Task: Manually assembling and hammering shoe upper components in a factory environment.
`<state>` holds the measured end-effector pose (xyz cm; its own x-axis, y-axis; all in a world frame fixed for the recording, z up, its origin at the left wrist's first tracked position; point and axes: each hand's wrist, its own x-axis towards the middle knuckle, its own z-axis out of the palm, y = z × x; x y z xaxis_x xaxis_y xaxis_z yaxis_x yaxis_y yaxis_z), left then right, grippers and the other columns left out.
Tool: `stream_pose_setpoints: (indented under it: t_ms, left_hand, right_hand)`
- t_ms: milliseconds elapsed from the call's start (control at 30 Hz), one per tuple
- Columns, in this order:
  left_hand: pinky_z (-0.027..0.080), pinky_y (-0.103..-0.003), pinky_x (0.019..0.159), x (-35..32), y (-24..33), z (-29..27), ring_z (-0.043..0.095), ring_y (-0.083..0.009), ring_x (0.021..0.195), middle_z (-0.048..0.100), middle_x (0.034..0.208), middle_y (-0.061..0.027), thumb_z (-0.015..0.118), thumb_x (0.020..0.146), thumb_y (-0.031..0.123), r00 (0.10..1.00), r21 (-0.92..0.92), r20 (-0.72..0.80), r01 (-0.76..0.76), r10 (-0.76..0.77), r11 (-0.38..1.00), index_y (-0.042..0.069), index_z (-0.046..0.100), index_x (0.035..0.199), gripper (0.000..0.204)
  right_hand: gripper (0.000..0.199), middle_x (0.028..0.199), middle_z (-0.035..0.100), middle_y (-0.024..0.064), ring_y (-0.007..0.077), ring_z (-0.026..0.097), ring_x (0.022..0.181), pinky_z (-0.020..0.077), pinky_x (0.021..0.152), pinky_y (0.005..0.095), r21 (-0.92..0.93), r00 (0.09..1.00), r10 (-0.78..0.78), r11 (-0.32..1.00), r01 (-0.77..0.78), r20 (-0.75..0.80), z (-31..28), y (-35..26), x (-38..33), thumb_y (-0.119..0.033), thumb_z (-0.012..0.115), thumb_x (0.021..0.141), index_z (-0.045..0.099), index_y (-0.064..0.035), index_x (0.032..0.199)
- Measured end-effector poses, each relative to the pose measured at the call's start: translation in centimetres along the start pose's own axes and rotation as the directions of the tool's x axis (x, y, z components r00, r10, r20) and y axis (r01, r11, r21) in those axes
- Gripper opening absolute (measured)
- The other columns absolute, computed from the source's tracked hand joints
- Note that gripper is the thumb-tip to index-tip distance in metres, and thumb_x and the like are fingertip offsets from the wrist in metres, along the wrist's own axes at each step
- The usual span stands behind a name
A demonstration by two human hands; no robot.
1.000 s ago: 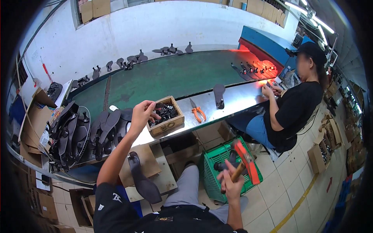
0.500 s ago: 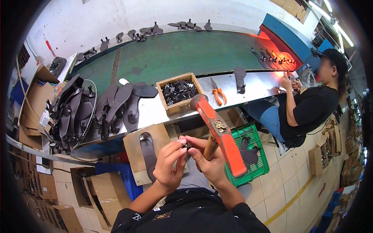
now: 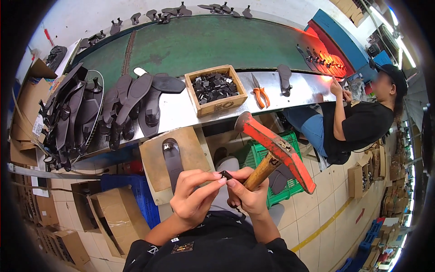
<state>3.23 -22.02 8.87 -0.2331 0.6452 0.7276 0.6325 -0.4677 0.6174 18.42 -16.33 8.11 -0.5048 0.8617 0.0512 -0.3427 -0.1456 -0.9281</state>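
A small black heel tip (image 3: 225,175) is pinched between the fingertips of my left hand (image 3: 192,195). My right hand (image 3: 253,197) grips the wooden handle of a hammer (image 3: 280,148), while its thumb and forefinger also touch the heel tip. The hammer's worn red head points up and to the right. Below the bench edge, a dark shoe sole with a heel (image 3: 172,159) lies on a tan board (image 3: 152,156), partly hidden by my left hand. A wooden box (image 3: 220,107) on the bench holds many small black tips.
Orange-handled pliers (image 3: 260,93) and one sole (image 3: 284,78) lie on the metal bench (image 3: 174,109). Heeled soles (image 3: 72,113) pile up at left. Behind runs a green conveyor belt (image 3: 195,43). A co-worker (image 3: 362,115) sits at right. A green crate (image 3: 283,195) stands below.
The hammer has swung to the right and tilted over in my right hand. The heel tip shows more plainly between my fingertips. The whole view has shifted a little.
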Motion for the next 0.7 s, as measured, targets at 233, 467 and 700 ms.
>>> stream_pose_setpoints:
  t_ms: [233, 467, 700]
  left_hand:
    - [0.052, -0.029, 0.069, -0.4, -0.9, -1.2, 0.064, -0.0215, 0.082, 0.068, 0.096, -0.0104, 0.077, 0.075, -0.007, 0.95, -0.299, 0.051, 0.308, -0.307, 0.903, 0.002, 0.073, 0.095, 0.022]
    - [0.052, -0.027, 0.071, -1.6, -2.7, -1.9, 0.064, -0.018, 0.087, 0.068, 0.096, -0.0129, 0.076, 0.079, -0.006, 0.848, -0.605, 0.034, 0.439, -0.529, 0.664, -0.001, 0.073, 0.094, 0.017]
    - [0.048, -0.04, 0.091, -0.9, -8.3, -4.6, 0.061, -0.0322, 0.106, 0.067, 0.11, -0.0139, 0.083, 0.071, 0.013, 0.927, 0.261, -0.044, 0.371, -0.373, 0.891, 0.001, 0.066, 0.11, 0.044]
  right_hand:
    - [0.015, 0.079, 0.067, 0.0078, 0.0054, 0.05, 0.046, 0.041, 0.041, 0.0202, 0.067, 0.999, 0.001, 0.998, 0.002, -0.033, 1.0, 0.2, 0.6, -0.004, 0.067, 0.092, 0.066, 0.0022, 0.106]
    - [0.018, 0.088, 0.069, 0.0093, 0.0053, 0.052, 0.049, 0.0404, 0.042, 0.0196, 0.082, 0.993, 0.106, 0.99, -0.111, 0.057, 2.2, 0.4, 1.9, -0.004, 0.07, 0.09, 0.066, 0.0024, 0.106]
    - [0.016, 0.111, 0.067, 0.0147, 0.0041, 0.054, 0.049, 0.0415, 0.042, 0.0189, -0.312, 0.996, 0.061, 0.949, -0.038, 0.066, 3.1, 2.8, 6.7, -0.001, 0.068, 0.087, 0.066, 0.0024, 0.103]
